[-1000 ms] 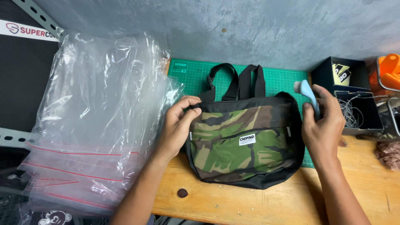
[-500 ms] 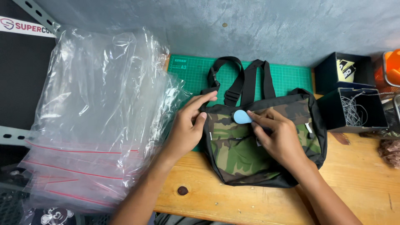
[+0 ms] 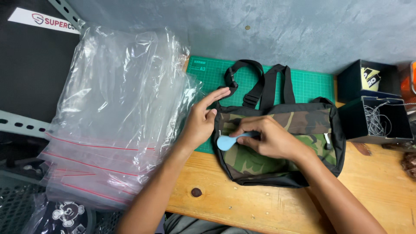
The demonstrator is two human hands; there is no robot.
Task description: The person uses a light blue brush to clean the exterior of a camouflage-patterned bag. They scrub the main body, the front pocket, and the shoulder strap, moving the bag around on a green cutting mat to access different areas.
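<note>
A camouflage bag (image 3: 303, 125) with black trim and black straps (image 3: 260, 82) lies on a green cutting mat (image 3: 303, 84). My right hand (image 3: 268, 138) is on the bag's front and grips a small light-blue brush (image 3: 227, 141), whose head lies at the bag's left part. My left hand (image 3: 203, 119) is flat against the bag's left edge, fingers stretched out, holding nothing.
A stack of clear zip bags with red seal lines (image 3: 112, 125) lies at the left. Black open boxes (image 3: 375, 117) stand at the right, one holding cord. The wooden table (image 3: 268, 208) lies below; a grey wall is behind.
My right hand has slid the brush leftward and a little down across the bag's front. The left hand has stayed at the bag's left edge. The view shifted slightly.
</note>
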